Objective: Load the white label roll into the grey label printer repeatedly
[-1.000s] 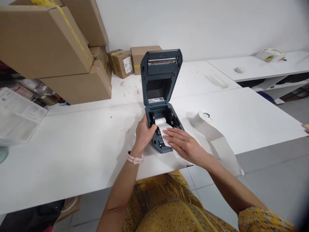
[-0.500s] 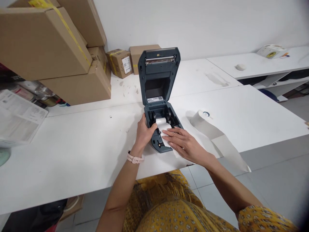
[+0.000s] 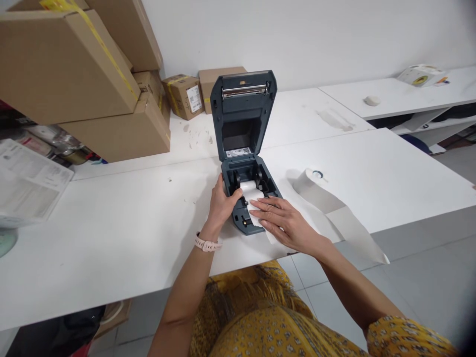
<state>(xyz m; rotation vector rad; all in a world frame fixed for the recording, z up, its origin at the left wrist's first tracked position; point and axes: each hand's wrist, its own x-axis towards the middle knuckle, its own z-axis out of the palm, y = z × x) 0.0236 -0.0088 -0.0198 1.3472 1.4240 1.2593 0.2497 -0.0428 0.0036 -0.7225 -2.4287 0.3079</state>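
A dark grey label printer [image 3: 241, 115] stands on the white table with its lid raised. My left hand [image 3: 221, 204] grips the printer's left side, the thumb over the rim near the paper. Inside, a small white label roll [image 3: 248, 186] sits between two black holders, and its strip [image 3: 254, 195] runs forward over the printer's front. My right hand [image 3: 284, 220] lies on that strip, fingers stretched out and nearly flat. The strip's far end is partly hidden under this hand. To the right, a larger paper roll [image 3: 307, 181] trails its unwound band past the table edge.
Cardboard boxes [image 3: 122, 130] are stacked at the back left, with smaller boxes [image 3: 183, 97] by the wall. A printed white package [image 3: 31, 181] lies at the far left. The table's front edge [image 3: 238, 270] runs close to my body. A side shelf [image 3: 412, 101] stands at the right.
Almost nothing differs. The view has shifted very slightly; both hands keep their places on the printer and the strip.
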